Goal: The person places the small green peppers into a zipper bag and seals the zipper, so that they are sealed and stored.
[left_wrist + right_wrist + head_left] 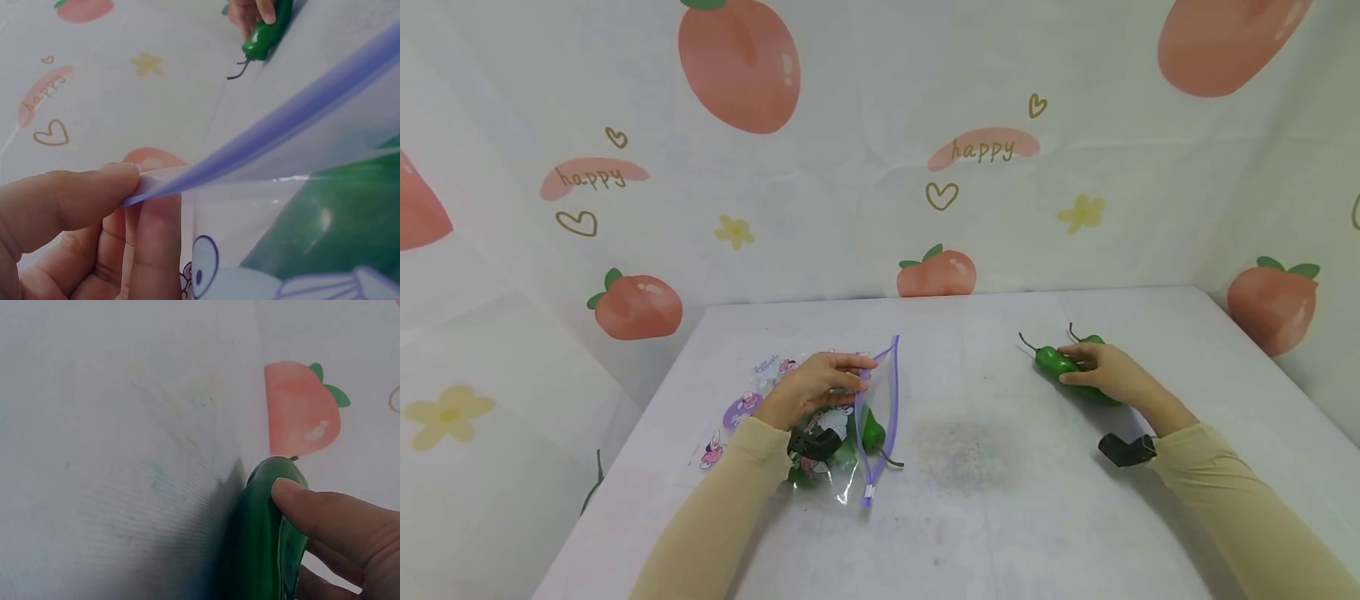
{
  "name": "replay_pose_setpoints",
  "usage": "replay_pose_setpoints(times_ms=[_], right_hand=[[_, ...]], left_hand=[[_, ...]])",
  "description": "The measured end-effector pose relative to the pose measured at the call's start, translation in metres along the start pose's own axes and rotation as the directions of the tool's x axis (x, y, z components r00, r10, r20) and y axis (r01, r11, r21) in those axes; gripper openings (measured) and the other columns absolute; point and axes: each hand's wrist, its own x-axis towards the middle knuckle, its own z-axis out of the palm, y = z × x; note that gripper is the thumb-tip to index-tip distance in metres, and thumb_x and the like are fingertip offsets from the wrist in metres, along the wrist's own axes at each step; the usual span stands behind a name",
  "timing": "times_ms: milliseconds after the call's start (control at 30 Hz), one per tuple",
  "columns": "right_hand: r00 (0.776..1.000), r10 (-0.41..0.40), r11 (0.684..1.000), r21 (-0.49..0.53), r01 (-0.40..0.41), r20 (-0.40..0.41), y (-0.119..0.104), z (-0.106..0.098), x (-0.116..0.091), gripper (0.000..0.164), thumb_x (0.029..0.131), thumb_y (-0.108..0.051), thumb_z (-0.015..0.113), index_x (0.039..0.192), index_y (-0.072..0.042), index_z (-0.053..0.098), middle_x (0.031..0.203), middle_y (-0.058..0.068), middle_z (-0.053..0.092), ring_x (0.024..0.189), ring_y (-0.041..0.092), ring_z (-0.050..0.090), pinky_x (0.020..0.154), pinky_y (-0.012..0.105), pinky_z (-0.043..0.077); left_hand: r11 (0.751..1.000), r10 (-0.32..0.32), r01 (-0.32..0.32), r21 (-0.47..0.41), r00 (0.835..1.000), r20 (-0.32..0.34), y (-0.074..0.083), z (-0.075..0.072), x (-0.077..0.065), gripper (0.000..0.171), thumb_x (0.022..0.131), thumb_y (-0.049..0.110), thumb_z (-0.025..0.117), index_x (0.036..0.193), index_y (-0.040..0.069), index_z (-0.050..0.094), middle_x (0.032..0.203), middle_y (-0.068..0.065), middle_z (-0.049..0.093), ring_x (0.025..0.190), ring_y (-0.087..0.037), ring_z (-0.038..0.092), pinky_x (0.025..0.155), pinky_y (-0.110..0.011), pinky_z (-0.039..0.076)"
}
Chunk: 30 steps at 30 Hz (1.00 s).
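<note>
My left hand (820,385) pinches the purple zip edge (281,128) of a clear printed zip bag (742,412) between thumb and fingers. The bag's mouth gapes toward the right. A green pepper (873,433) lies in the bag, its stem sticking out through the opening. More green shows through the plastic, partly hidden by the left wrist. At the right of the table, my right hand (1111,372) grips a green pepper (1054,362), thumb on its near side. Just behind that one is another green pepper (1093,339), mostly covered by the hand.
A white table (970,533) carries everything, with a faint dirty patch (962,454) in its middle. Behind it hangs a white cloth (850,208) printed with fruit, hearts and flowers. A dark thin stem-like thing (592,483) shows at the table's left edge.
</note>
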Motion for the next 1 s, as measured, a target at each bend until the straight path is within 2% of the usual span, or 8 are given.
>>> replay_pose_setpoints(times_ms=[267,733,1000], right_hand=[[0.999,0.003,1.0,-0.007,-0.004,-0.036,0.0,0.002,0.003,0.059,0.089,-0.029,0.07,0.134,0.004,0.051,0.132,0.034,0.05,0.115,0.053,0.052,0.091,0.06,0.045],[0.996,0.044,0.999,0.01,-0.044,-0.079,-0.013,0.002,0.002,0.061,0.09,-0.036,0.068,0.136,0.0,0.051,0.135,0.033,0.048,0.118,0.048,0.053,0.092,0.058,0.046],[0.993,0.051,0.998,0.05,-0.046,-0.105,-0.029,0.003,-0.002,0.061,0.09,-0.037,0.067,0.138,-0.002,0.051,0.133,0.032,0.051,0.115,0.045,0.056,0.084,0.048,0.052]], left_hand=[[1.0,-0.002,0.002,-0.003,1.0,0.007,0.0,-0.001,0.0,0.047,0.088,-0.003,0.065,0.134,-0.005,0.053,0.102,0.0,0.06,0.079,-0.01,0.056,0.07,-0.022,0.052],[1.0,-0.008,0.008,0.005,1.0,0.005,0.002,0.0,0.0,0.047,0.089,-0.002,0.064,0.135,-0.004,0.053,0.1,0.0,0.058,0.074,-0.009,0.054,0.066,-0.021,0.051],[1.0,-0.009,0.009,0.006,1.0,0.0,0.002,0.001,0.002,0.047,0.088,-0.002,0.064,0.134,-0.003,0.054,0.108,-0.004,0.059,0.075,-0.01,0.054,0.067,-0.021,0.052]])
